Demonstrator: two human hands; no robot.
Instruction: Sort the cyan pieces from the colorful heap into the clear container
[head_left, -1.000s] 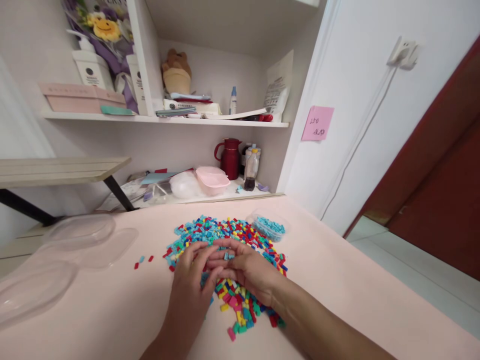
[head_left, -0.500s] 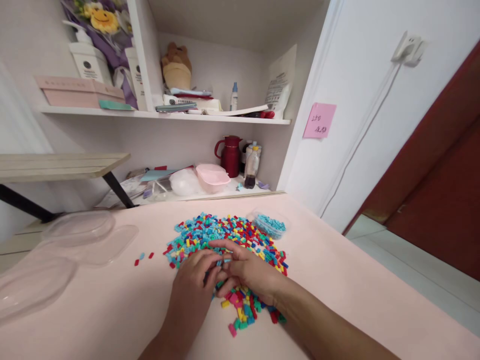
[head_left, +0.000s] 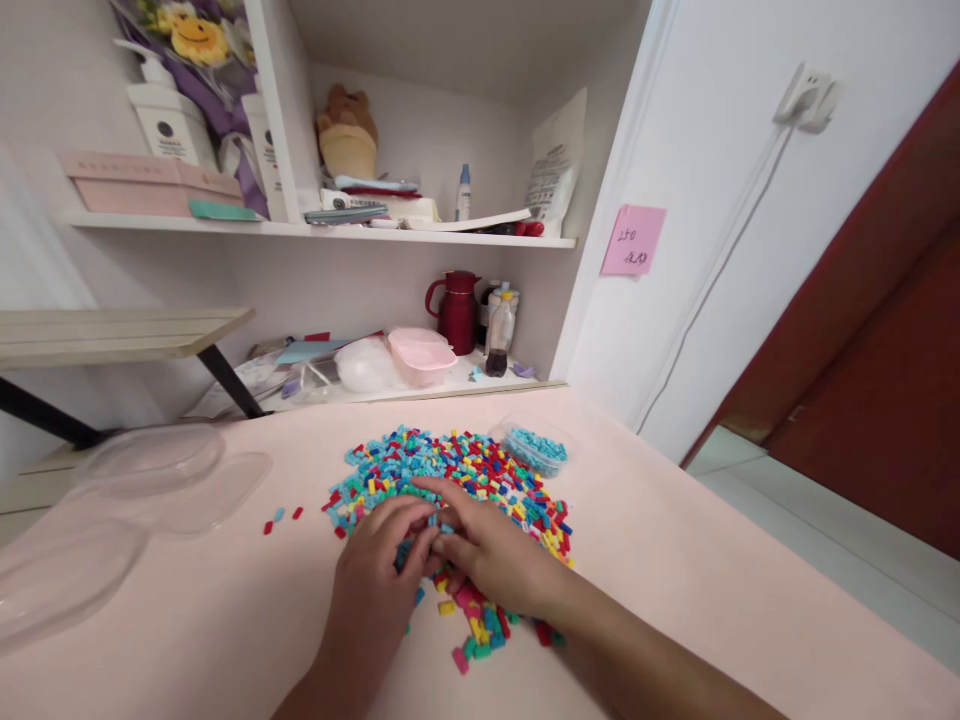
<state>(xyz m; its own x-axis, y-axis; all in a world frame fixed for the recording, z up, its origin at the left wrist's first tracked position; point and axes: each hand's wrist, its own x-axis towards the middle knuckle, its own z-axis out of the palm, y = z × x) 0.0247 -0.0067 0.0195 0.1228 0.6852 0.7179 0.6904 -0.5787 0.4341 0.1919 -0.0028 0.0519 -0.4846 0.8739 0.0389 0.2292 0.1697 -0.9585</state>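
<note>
A wide heap of small coloured toy bricks [head_left: 469, 460] lies on the pink tabletop, with light blue ones gathered mostly on its left side. Over the near part of the heap my two hands meet at the fingertips. My left hand [head_left: 382, 560] is curled, and blue bricks [head_left: 403, 553] show between its thumb and fingers. Light blue bricks [head_left: 445, 528] show at the fingers of my right hand [head_left: 491, 550], which are bent inward against the left ones. How many bricks each hand holds is hidden. Behind the heap stands a clear container [head_left: 536, 450] filled with light blue bricks.
Clear plastic tubs [head_left: 150, 455] and a flat clear lid [head_left: 217, 492] lie on the left. A few stray bricks [head_left: 280, 515] sit between them and the heap. At the back, a shelf holds a pink container [head_left: 422, 355], a red jug [head_left: 456, 312] and a bottle [head_left: 499, 335].
My right hand's fingers have curled in closer to my left fingertips. Both hands have shifted slightly left in the picture, as has the whole view.
</note>
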